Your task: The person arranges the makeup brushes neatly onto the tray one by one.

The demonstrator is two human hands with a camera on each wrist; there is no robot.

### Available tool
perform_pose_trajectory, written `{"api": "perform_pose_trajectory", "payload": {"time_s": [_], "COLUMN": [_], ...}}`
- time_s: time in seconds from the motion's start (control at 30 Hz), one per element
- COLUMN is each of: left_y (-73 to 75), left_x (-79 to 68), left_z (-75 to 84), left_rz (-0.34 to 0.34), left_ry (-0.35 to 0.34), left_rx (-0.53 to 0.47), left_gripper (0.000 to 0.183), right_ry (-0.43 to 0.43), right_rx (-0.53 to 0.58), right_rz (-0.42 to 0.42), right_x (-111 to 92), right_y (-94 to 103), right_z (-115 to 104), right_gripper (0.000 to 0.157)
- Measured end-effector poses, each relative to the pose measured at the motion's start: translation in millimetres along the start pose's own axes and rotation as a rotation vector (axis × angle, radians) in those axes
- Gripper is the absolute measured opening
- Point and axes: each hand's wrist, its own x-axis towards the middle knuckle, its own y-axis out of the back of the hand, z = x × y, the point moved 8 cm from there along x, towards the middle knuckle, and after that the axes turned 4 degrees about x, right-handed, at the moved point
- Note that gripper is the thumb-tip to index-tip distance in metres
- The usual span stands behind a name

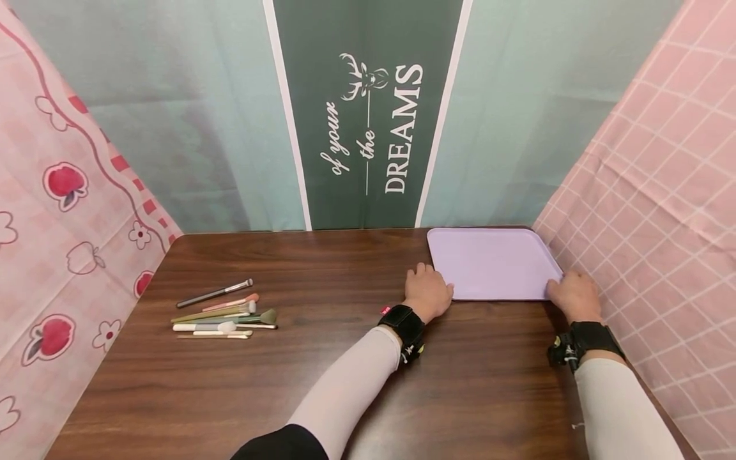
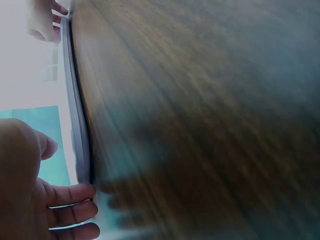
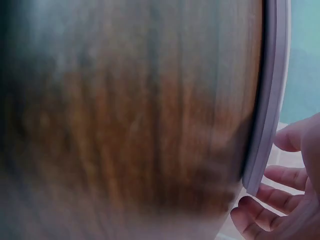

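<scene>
A shallow lilac tray [image 1: 489, 264] lies at the back right of the brown wooden table. My left hand [image 1: 428, 292] is at its front left corner; in the left wrist view its fingers [image 2: 75, 212] reach past the corner, nearly straight, with the thumb [image 2: 46, 146] spread apart from them. At the front right corner is my right hand [image 1: 575, 297]. In the right wrist view, its fingers [image 3: 280, 197] are loosely bent beside the corner, and the thumb tip is right at the tray's rim [image 3: 270, 100].
Several makeup brushes [image 1: 224, 316] lie in a loose group on the left of the table [image 1: 322, 377], a dark-handled brush [image 1: 213, 294] farthest back. A green curtain [image 1: 368, 115] hangs behind. Pink cloth [image 1: 650, 211] borders the right side, apple-print cloth [image 1: 69, 255] the left.
</scene>
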Motion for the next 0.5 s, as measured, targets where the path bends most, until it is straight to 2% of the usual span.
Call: {"api": "perform_pose_trajectory", "payload": {"time_s": [0.17,0.33,0.5], "left_y": [-2.2,-1.6,-5.4], "left_x": [1.2,1.8,4.7], "left_z": [3.6,7.2,8.6], "left_rz": [-0.011,-0.011,-0.039], "left_ry": [0.003,-0.016,-0.017], "left_rx": [-0.002,0.028,0.063], "left_gripper": [0.057,0.054,0.047], "right_ry": [-0.020,0.035,0.086], "right_rx": [-0.006,-0.041,-0.048], "right_rz": [-0.015,0.015,0.048], "right_x": [4.7,9.0,10.2], "right_y": [-1.0,0.0,0.2], "right_z": [6.1,7.8,7.4], "right_gripper": [0.049,0.036,0.025]}}
